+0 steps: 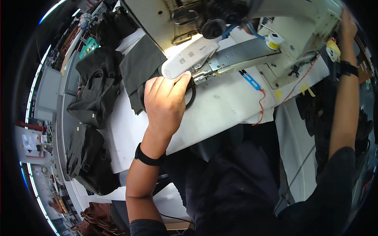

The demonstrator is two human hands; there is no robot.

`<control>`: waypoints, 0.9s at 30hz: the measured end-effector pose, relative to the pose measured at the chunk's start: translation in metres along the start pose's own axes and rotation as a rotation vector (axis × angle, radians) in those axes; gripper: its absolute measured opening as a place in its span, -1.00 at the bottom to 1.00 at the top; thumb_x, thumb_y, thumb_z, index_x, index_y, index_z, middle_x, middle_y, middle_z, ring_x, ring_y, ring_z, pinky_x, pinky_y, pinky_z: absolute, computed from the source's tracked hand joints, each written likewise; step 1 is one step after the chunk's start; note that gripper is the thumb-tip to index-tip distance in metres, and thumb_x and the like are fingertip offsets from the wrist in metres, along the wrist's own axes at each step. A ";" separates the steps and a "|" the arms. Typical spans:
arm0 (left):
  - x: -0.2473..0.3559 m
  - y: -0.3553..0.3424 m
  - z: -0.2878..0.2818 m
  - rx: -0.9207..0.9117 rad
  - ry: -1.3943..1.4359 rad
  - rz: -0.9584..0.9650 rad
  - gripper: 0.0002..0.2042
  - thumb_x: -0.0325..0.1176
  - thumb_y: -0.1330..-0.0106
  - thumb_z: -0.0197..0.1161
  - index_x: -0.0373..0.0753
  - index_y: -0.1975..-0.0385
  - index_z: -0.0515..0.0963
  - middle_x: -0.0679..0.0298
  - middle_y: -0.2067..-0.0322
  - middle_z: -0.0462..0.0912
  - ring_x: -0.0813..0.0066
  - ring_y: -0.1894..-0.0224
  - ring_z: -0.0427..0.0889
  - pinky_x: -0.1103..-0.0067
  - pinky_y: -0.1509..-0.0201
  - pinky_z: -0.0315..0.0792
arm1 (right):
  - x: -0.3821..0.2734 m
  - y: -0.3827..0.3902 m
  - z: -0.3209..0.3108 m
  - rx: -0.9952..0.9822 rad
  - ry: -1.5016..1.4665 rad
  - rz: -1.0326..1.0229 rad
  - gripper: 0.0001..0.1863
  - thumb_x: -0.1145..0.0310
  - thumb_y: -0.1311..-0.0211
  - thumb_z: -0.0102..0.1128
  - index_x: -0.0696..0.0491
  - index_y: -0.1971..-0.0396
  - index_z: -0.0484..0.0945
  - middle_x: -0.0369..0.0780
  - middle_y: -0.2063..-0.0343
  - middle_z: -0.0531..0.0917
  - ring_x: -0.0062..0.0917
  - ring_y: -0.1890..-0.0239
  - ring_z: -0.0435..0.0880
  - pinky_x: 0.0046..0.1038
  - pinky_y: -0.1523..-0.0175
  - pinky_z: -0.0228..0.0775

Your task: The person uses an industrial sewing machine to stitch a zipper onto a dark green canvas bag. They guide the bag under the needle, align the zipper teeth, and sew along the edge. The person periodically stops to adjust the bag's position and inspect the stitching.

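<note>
A sewing machine (299,35) with a long narrow arm bed (246,55) stands across the upper part of the head view. My left hand (163,98) is at the bed's tip, fingers bent and pressed together just below a white cover (189,57). What lies in its grip is hidden. Dark grey cloth (136,74) spreads behind and left of this hand, and a black strap loop (191,98) shows beside the thumb. At the far right, my right hand (348,27) reaches to the machine's end; its fingers are blurred and partly out of sight.
Dark grey bags (96,86) lie on the left of the white table (212,118). Blue thread snips (251,80) on an orange cord rest near the machine's base. A white spool (274,40) sits on the machine, and a yellowish thread cone (333,50) hangs beside it.
</note>
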State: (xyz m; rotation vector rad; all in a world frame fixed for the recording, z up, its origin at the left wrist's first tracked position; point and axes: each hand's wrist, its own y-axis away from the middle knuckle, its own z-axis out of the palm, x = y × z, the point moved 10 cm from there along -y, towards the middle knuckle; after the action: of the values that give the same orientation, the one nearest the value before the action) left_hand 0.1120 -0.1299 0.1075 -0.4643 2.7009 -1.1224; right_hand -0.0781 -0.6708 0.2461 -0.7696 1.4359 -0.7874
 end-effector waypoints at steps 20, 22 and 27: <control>-0.028 -0.076 0.044 -0.482 0.391 0.169 -0.65 -0.48 -0.38 0.16 -0.27 -0.15 0.62 0.03 -0.04 0.68 -0.02 -0.07 0.62 0.30 -0.27 0.47 | -0.215 0.365 0.129 -0.831 -0.719 0.706 -0.69 0.28 -0.48 0.25 0.20 -0.02 0.66 -0.34 0.62 0.62 -0.80 0.67 0.44 -0.65 0.53 0.30; -0.026 -0.077 0.039 -0.445 0.435 0.251 -0.68 -0.47 -0.37 0.20 -0.29 -0.10 0.62 0.04 0.02 0.71 0.02 0.03 0.67 0.33 -0.16 0.54 | -0.223 0.374 0.157 -0.841 -0.791 0.828 -0.72 0.29 -0.45 0.26 0.21 0.06 0.67 -0.34 0.64 0.62 -0.80 0.70 0.44 -0.64 0.56 0.28; -0.039 -0.068 0.032 -0.504 0.286 0.289 -0.71 -0.44 -0.40 0.25 -0.31 -0.08 0.59 0.05 0.06 0.71 0.08 0.07 0.68 0.37 -0.05 0.55 | -0.219 0.379 0.173 -0.878 -0.884 0.948 -0.76 0.31 -0.41 0.28 0.21 0.32 0.70 -0.36 0.71 0.57 -0.81 0.76 0.38 -0.65 0.63 0.19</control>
State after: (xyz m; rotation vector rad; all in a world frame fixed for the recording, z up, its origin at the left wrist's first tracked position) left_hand 0.1718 -0.1826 0.1354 0.0379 3.1638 -0.4549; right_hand 0.0993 -0.2834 0.0459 -0.7823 1.0562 0.8943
